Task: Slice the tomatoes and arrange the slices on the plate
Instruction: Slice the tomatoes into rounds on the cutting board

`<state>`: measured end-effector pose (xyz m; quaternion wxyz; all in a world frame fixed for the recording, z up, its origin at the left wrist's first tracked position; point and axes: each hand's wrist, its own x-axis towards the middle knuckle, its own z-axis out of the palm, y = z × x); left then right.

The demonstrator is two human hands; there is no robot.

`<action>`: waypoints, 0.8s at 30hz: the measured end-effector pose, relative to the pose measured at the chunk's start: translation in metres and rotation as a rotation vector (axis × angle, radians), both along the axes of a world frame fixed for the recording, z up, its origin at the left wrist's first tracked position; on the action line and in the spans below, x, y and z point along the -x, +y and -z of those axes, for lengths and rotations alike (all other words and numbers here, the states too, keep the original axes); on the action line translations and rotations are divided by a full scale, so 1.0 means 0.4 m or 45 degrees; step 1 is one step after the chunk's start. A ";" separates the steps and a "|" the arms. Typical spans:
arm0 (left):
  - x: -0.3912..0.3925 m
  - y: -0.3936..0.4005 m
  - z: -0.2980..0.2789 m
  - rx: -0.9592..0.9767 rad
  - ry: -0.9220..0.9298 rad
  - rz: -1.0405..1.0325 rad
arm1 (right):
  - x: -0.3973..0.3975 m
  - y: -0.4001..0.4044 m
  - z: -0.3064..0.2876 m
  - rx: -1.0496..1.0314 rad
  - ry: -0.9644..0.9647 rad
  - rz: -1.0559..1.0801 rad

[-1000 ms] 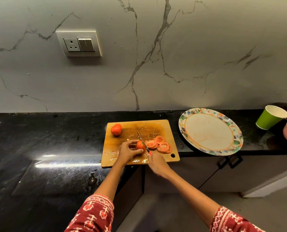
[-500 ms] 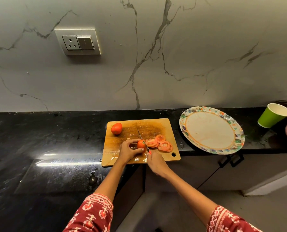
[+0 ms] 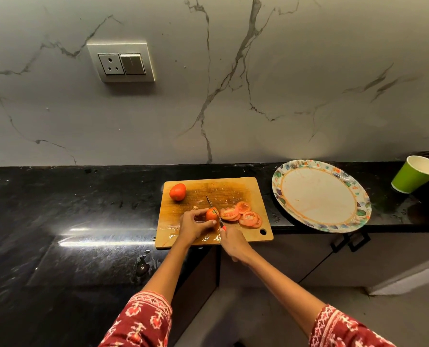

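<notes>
Still mid-cut, left hand (image 3: 194,225) gripping tomato (image 3: 211,214), right hand (image 3: 233,242) gripping knife (image 3: 214,210), slices (image 3: 242,214) unmoved

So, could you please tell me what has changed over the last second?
Very little. The right hand keeps the red-handled knife in the cut tomato, which the left hand still steadies. The whole red tomato, cut slices, wooden cutting board and patterned plate stayed put.

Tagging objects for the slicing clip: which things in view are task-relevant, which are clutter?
In use: cutting board, whole tomato, part-cut tomato, knife, slices, plate, left hand, right hand.
Lying about: green cup, wall socket.
</notes>
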<state>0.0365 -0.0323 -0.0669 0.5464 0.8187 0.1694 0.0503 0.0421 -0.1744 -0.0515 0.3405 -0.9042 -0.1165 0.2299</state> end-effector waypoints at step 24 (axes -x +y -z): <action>-0.010 -0.001 -0.025 -0.105 0.086 -0.004 | 0.019 0.001 0.047 0.001 -0.081 0.064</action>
